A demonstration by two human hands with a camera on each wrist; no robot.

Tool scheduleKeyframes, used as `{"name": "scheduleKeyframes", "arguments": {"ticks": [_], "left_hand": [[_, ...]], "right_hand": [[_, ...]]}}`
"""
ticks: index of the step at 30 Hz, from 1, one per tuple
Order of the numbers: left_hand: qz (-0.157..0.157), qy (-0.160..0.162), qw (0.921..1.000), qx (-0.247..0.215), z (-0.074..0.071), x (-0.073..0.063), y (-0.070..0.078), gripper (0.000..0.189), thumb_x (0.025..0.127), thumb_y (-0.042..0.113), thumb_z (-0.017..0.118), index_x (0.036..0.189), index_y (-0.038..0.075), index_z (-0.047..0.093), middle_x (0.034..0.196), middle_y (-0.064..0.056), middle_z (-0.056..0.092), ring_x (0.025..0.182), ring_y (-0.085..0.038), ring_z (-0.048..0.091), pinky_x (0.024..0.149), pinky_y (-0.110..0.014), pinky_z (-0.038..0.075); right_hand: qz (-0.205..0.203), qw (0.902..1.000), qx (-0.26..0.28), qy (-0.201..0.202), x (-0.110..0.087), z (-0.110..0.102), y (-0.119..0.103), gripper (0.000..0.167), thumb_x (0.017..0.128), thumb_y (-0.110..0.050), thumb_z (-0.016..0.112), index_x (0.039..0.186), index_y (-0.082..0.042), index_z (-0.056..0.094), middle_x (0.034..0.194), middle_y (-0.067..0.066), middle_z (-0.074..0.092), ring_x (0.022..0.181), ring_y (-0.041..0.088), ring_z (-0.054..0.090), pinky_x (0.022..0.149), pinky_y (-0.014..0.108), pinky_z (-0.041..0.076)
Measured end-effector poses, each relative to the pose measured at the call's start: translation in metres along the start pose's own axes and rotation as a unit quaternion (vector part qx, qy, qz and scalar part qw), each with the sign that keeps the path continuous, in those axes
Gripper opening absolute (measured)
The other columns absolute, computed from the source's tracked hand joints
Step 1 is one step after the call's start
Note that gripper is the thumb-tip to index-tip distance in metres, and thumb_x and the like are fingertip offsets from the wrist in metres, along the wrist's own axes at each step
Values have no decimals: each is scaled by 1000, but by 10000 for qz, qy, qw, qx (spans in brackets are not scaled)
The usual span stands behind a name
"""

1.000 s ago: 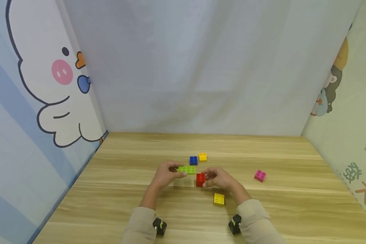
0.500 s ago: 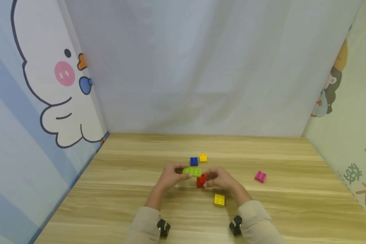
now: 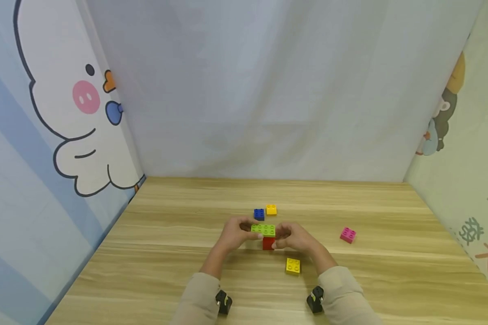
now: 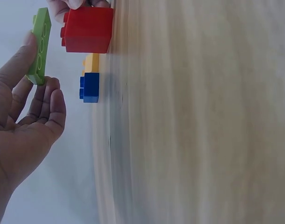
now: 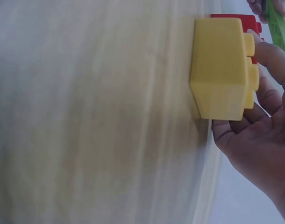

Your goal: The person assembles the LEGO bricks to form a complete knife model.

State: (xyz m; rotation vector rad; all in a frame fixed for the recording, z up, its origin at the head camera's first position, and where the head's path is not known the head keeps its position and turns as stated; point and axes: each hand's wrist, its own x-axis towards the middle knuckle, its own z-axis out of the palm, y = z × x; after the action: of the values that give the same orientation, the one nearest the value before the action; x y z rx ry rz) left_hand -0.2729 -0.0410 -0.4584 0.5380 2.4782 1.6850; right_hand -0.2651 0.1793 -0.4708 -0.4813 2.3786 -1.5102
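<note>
My left hand (image 3: 234, 234) pinches a flat lime-green building brick (image 3: 263, 230) between thumb and fingers. In the left wrist view the green brick (image 4: 39, 46) is tilted and stands apart from the studs of a red brick (image 4: 89, 30). From the head, green overlaps the top of the red brick (image 3: 268, 243), which rests on the table. At its right side my right hand (image 3: 296, 237) grips the red brick with thumb and fingers. A yellow brick (image 5: 219, 67) sits in front of the right hand and partly hides the red one in the right wrist view.
Behind the hands a blue brick (image 3: 259, 214) and a small yellow brick (image 3: 271, 210) stand close together. A pink brick (image 3: 348, 234) lies off to the right on the wooden table (image 3: 166, 207). A pale curtain (image 3: 268, 90) borders the far edge.
The left hand has carried the green brick rightward, from left of the red brick to over it. The right hand and red brick stay nearly in place.
</note>
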Motion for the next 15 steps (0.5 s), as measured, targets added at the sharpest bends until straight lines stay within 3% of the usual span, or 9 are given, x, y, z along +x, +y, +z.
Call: {"name": "scheduleKeyframes", "arguments": {"ticks": [15], "left_hand": [[-88, -73, 9999, 85, 10, 0, 3, 40, 76, 14, 78, 110, -2, 65, 91, -5, 62, 80, -18, 56, 70, -31, 49]], "right_hand": [[56, 10000, 76, -8, -1, 1, -2, 25, 78, -5, 73, 97, 2, 58, 91, 8, 62, 84, 21, 57, 77, 37, 47]]}}
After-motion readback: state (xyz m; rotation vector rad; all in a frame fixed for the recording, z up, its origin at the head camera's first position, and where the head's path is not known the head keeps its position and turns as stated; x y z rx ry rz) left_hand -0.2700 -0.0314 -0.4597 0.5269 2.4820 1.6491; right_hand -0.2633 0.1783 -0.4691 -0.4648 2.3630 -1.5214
